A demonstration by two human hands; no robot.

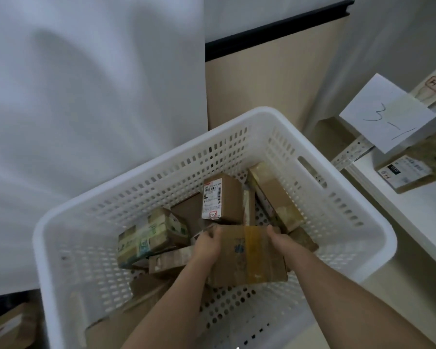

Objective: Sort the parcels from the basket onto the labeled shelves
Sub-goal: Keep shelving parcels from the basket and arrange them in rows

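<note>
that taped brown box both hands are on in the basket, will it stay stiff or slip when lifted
The taped brown box looks like plain cardboard with flat faces, so it will probably stay stiff. The left hand and right hand hold opposite sides, which should keep it level. The glossy tape strip may be slick, but the hands sit on bare cardboard.

Both hands, left (207, 244) and right (278, 239), grip flat taped brown cardboard parcel (247, 255) inside white perforated plastic basket (282, 117); white shelf (418, 210) at right.

Brown taped parcels (247, 255) lie jumbled in the white perforated basket (312, 157); another parcel (410, 170) sits on the labeled shelf (413, 212).
</note>
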